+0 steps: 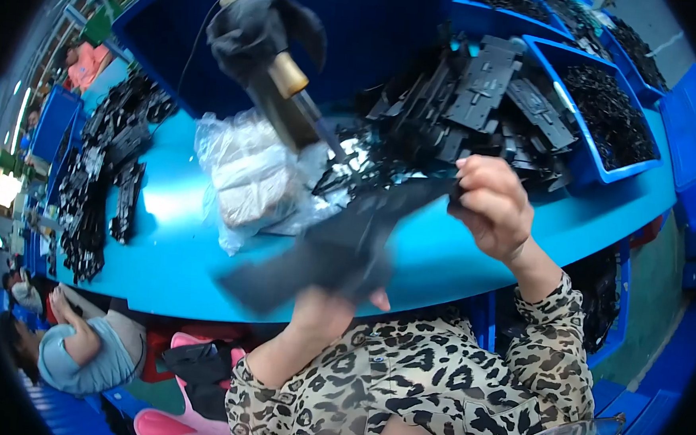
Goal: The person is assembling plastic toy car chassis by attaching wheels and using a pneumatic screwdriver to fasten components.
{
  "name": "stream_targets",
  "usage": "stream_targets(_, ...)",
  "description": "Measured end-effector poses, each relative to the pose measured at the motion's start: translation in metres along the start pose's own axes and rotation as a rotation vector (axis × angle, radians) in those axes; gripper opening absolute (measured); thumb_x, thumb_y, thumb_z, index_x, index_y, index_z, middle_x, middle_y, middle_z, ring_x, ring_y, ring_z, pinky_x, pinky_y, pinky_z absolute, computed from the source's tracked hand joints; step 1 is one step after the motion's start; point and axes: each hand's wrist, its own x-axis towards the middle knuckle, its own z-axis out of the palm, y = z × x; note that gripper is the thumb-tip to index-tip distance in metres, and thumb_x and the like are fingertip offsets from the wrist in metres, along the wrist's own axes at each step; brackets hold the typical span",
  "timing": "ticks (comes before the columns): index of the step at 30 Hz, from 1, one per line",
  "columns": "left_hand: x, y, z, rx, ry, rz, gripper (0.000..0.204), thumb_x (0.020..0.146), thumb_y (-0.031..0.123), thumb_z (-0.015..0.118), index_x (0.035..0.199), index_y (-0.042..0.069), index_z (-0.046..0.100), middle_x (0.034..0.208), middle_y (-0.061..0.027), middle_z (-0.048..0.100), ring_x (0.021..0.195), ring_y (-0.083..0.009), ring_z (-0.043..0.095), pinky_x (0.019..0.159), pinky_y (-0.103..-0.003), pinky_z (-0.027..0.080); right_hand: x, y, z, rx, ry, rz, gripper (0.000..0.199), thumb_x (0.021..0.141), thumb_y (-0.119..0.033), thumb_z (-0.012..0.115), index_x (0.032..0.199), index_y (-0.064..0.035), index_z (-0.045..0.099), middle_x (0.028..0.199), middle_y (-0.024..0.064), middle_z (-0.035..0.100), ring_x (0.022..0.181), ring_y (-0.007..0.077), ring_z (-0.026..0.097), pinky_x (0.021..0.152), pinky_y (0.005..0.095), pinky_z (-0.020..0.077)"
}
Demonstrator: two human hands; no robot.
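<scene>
My left hand (pixel 324 316) is closed around a long black plastic part (pixel 326 256), smeared by motion, held tilted above the table's front edge. My right hand (pixel 492 206) is raised near the part's far right end, fingers curled and pinched. Something small and dark shows at its fingertips; whether it belongs to the same part I cannot tell. Beyond the hands hangs a tool (pixel 289 74) with a yellowish collar and a metal shaft, dark cloth wrapped round its top. Its tip points down at small black pieces (pixel 359 166) on the table.
Clear plastic-wrapped packs (pixel 251 172) lie on the blue table (pixel 170 266). Black parts are heaped at the back right (pixel 483 86) and on the left (pixel 99 178). A blue bin (pixel 566 99) of small black pieces stands at right. Another person (pixel 89 353) sits at the left.
</scene>
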Motion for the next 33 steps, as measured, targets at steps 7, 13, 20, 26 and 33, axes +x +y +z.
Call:
stream_targets(7,-0.004,0.011,-0.025,-0.199,-0.076,-0.121,0.048,0.086,0.032,0.037,0.124,0.004,0.027,0.106,-0.0112,0.049,0.084,-0.0156,0.055,0.071,-0.024,0.045,-0.026,-0.009,0.037,0.104,-0.221,-0.039,0.025,0.055,0.01,0.06,0.077,0.0051,0.05,0.091,0.0161,0.048,0.081,0.0331,0.053,0.072,0.0399,0.0475)
stream_targets(13,0.002,0.009,-0.036,-0.061,0.039,-0.015,0.058,0.075,0.002,0.048,0.126,-0.001,0.02,0.103,-0.0136,0.05,0.083,-0.0152,0.055,0.072,-0.023,0.044,-0.035,-0.006,0.056,0.098,-0.295,0.015,0.027,0.055,0.011,0.059,0.079,0.0047,0.05,0.095,0.0174,0.048,0.088,0.0333,0.052,0.073,0.0408,0.0466)
stream_targets(20,0.001,0.009,-0.04,-0.211,0.151,0.113,0.056,0.06,-0.009,0.041,0.115,-0.004,0.032,0.101,-0.0188,0.049,0.084,-0.0276,0.057,0.074,-0.036,0.049,-0.03,0.0,0.054,-0.067,-0.317,0.644,0.026,0.067,-0.002,0.059,0.092,0.0009,0.053,0.088,0.0141,0.051,0.065,0.0247,0.056,0.057,0.0308,0.0459)
stream_targets(26,0.001,0.006,-0.041,-0.265,0.262,0.175,0.048,0.065,-0.007,0.04,0.112,-0.001,0.034,0.096,-0.0173,0.051,0.082,-0.0269,0.057,0.071,-0.038,0.05,-0.033,0.009,0.06,-0.12,-0.399,0.601,0.022,0.069,0.0,0.055,0.09,0.0004,0.054,0.075,0.0078,0.051,0.05,0.0139,0.05,0.044,0.0245,0.0399)
stream_targets(33,0.007,0.0,-0.04,-0.279,0.298,0.135,0.038,0.073,0.0,0.042,0.11,0.002,0.036,0.093,-0.0144,0.053,0.078,-0.0244,0.058,0.068,-0.037,0.051,-0.038,0.013,0.067,-0.062,-0.452,0.615,0.017,0.068,-0.004,0.056,0.085,0.0001,0.054,0.079,0.0131,0.053,0.06,0.0268,0.054,0.053,0.0332,0.045)
